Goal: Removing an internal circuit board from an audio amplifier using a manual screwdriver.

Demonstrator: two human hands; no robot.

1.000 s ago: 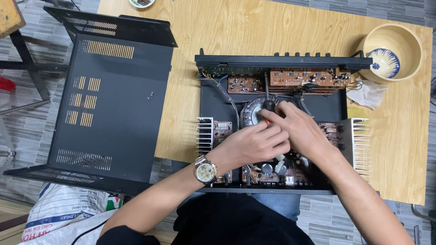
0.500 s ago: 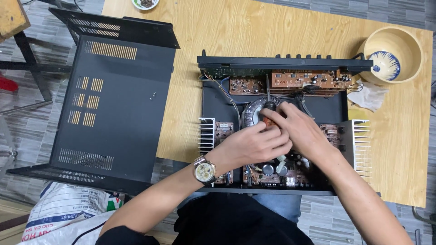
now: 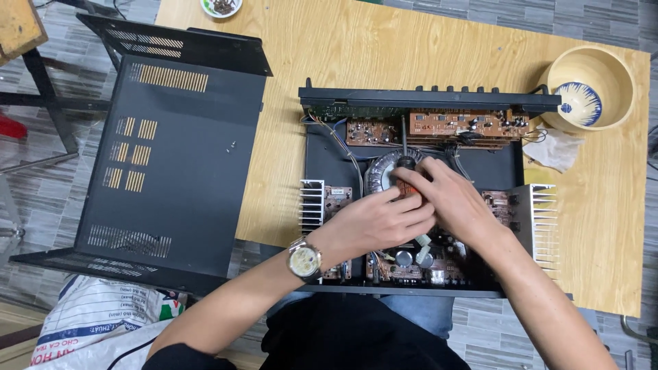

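Note:
An open black amplifier chassis point(image 3: 322, 147) lies on the wooden table point(image 3: 384, 48), showing brown circuit boards point(image 3: 466, 125), finned heat sinks point(image 3: 312, 204) and a round toroidal transformer point(image 3: 379, 173). Both hands meet over the transformer. My right hand point(image 3: 456, 200) and my left hand point(image 3: 384, 220), which wears a wristwatch point(image 3: 303, 261), close around the orange handle of a screwdriver point(image 3: 409, 185). Its thin shaft points toward the far boards. The tip is hard to make out.
The removed black metal cover point(image 3: 171, 151) lies at the left, half off the table, with small screws point(image 3: 232, 145) on it. A yellow bowl point(image 3: 591, 88) and crumpled tissue point(image 3: 555, 149) sit at the far right. A small dish point(image 3: 221, 7) is at the top edge, a printed sack point(image 3: 103, 316) on the floor.
Both hands stay clasped on the screwdriver over the transformer, with only slight finger shifts. The view has drifted a little.

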